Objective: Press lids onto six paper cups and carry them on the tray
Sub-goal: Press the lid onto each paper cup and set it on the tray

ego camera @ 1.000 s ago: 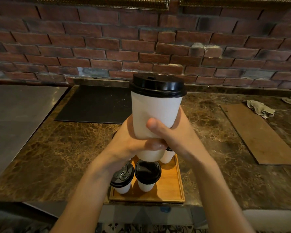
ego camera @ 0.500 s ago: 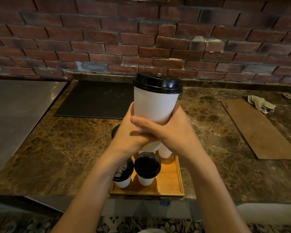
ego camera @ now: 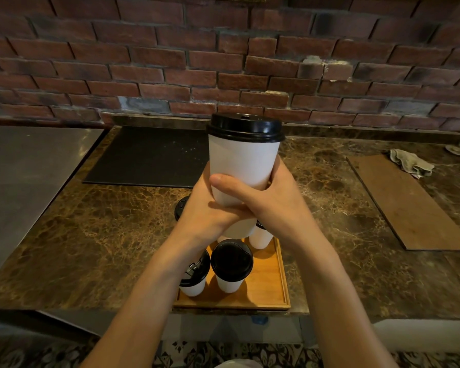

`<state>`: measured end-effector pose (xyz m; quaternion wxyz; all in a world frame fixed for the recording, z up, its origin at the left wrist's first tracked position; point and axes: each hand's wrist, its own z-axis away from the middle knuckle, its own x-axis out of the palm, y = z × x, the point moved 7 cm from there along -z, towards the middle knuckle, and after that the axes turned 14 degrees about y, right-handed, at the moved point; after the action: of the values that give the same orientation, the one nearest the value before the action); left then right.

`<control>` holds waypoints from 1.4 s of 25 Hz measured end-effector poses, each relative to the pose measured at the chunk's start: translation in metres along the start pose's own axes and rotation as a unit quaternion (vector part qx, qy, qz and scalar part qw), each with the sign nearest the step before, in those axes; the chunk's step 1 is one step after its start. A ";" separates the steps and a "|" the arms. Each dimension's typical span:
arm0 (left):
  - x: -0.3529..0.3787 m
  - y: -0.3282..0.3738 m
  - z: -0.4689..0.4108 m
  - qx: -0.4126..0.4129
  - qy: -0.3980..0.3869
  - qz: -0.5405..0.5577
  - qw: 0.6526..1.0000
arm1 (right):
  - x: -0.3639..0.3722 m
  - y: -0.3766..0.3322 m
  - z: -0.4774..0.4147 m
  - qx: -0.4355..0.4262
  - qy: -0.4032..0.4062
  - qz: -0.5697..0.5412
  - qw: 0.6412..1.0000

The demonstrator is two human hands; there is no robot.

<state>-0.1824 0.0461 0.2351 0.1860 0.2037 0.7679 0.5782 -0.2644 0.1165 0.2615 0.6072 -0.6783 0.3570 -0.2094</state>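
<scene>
lidded cup (ego camera: 243, 160) upright, left hand (ego camera: 206, 213) and right hand (ego camera: 271, 205) clasped round its base

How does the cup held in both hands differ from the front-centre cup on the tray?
The held cup is lifted above the counter, gripped by the left hand and right hand; the tray cup stands untouched on the wooden tray. The held cup looks larger, being nearer the camera. Both are white with black lids.

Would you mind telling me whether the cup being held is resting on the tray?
No, both hands hold the cup up in the air, well above the tray.
</scene>
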 end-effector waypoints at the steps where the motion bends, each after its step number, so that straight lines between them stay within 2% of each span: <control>1: 0.000 -0.001 0.000 -0.001 -0.004 0.007 1.000 | 0.000 0.000 0.000 -0.002 0.003 0.000 1.000; 9: -0.003 0.006 -0.004 0.001 -0.070 0.032 0.997 | -0.003 -0.007 -0.005 0.001 -0.029 -0.016 0.999; 17: 0.000 0.013 -0.004 -0.017 -0.144 0.073 0.987 | -0.003 -0.010 -0.004 0.011 -0.128 -0.040 0.991; 20: 0.002 0.012 -0.005 -0.015 -0.148 0.075 0.986 | -0.003 -0.010 -0.004 0.013 -0.145 -0.042 0.988; 25: 0.001 0.012 -0.008 -0.005 -0.115 0.082 0.990 | -0.006 -0.017 -0.006 -0.011 -0.118 -0.021 0.993; 35: -0.003 0.021 -0.014 0.058 0.074 0.010 0.996 | -0.008 -0.026 -0.008 -0.082 0.062 0.086 0.991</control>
<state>-0.1850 0.0383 0.2590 0.1104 0.1787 0.8094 0.5484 -0.2694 0.1171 0.2894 0.5422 -0.6780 0.4669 -0.1684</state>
